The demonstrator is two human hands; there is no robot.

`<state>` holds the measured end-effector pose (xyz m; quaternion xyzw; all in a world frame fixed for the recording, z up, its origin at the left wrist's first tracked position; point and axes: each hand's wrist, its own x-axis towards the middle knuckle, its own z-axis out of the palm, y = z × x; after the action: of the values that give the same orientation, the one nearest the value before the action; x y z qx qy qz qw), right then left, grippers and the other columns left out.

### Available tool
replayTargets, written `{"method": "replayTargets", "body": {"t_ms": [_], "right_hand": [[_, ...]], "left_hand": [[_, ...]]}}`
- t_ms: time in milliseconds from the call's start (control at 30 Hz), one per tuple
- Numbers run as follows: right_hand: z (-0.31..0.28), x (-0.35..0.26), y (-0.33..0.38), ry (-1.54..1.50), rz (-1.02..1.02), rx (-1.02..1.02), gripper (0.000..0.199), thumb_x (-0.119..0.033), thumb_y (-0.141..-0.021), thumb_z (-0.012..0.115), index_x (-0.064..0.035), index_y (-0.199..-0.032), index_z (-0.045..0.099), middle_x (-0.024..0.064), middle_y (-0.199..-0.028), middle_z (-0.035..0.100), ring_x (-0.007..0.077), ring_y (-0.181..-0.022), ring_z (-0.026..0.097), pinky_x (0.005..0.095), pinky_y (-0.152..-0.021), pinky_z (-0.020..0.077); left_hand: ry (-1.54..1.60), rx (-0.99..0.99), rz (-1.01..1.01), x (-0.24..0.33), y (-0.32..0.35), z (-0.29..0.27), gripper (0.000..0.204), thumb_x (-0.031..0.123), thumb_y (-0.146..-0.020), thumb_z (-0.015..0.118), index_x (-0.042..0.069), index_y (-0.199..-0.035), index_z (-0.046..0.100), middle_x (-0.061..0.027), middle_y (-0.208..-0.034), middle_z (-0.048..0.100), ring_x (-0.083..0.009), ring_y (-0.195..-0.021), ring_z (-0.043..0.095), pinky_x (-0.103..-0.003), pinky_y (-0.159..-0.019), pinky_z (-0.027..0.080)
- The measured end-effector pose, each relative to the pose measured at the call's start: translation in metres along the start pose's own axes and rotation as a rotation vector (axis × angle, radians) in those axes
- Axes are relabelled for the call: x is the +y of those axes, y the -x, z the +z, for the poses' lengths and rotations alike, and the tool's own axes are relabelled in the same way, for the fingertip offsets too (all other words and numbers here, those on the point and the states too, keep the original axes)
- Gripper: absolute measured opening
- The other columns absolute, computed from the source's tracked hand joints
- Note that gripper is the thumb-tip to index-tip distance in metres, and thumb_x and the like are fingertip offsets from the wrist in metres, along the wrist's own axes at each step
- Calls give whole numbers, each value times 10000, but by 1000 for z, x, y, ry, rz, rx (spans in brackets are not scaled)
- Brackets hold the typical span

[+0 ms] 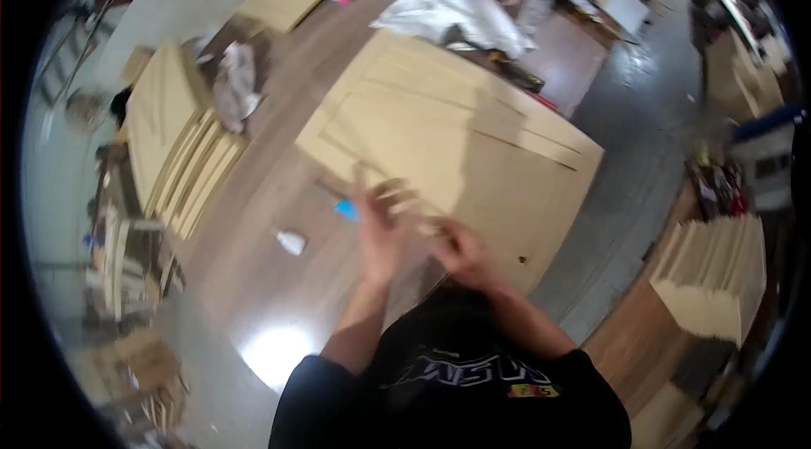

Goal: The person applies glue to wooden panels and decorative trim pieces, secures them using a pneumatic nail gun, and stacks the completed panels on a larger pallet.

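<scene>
A large pale wooden panel (405, 111) with thin rectangular grooves and a small dark hole near its near corner lies on the brown wood-look table (228, 280). Over its near left edge, my left hand (384, 234) is raised with its fingers apart, smeared by motion. Close beside it, my right hand (463, 256) has its fingers curled in toward the left one. Whatever its fingertips pinch, if anything, is too blurred to make out. A bright blue piece (346, 211) lies next to my left hand. Farther left rests a small white bottle (290, 241).
Stacked pale panels (173, 153) stand at the left with a crumpled cloth (236, 86) beside them. Beyond the panel lie white plastic sheeting (456, 5) and a clear bottle (538, 3). More stacked boards (710, 276) are at the right, past the grey floor (608, 187).
</scene>
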<state>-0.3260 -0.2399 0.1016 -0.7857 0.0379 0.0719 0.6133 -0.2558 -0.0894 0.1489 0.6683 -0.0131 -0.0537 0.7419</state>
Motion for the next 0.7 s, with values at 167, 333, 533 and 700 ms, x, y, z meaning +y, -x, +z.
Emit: {"method": "replayTargets", "body": {"t_ms": [167,333,533,700], "right_hand": [[-67,54,68,-261,177,206,460,-398,-1081,482,-28,-1317,619,29,-877,620,82,-693,550,239,-633,469],[-101,68,90,-130,147,175,580,-475,-1096,402,24,-1302,615,39,-876,641,90,-632,562,249,-608,466],[-95,68,82,-155,118,216,571,-475,-1089,429,19,-1296,626,40,-860,649,90,-625,574,239,-606,452],[-83,54,72,-178,73,155,483,-398,-1072,508,11,-1287,649,58,-878,674,117,-676,611,270,-640,481]], "left_hand": [[-683,119,255,-52,13,-33,431,86,-927,695,34,-1332,557,-160,-1291,596,-266,-1168,591,-397,-911,529],[-999,983,-203,-115,27,-207,418,393,-897,736,47,-1115,647,-145,-1020,680,-345,-932,662,-433,-834,526],[-1028,728,-614,-91,-4,-237,503,495,-844,745,44,-1063,699,-161,-1001,726,-363,-970,693,-448,-838,529],[-730,763,-411,-121,-18,-256,460,403,-877,743,-6,-1085,707,-152,-972,740,-284,-922,706,-403,-823,534]]}}
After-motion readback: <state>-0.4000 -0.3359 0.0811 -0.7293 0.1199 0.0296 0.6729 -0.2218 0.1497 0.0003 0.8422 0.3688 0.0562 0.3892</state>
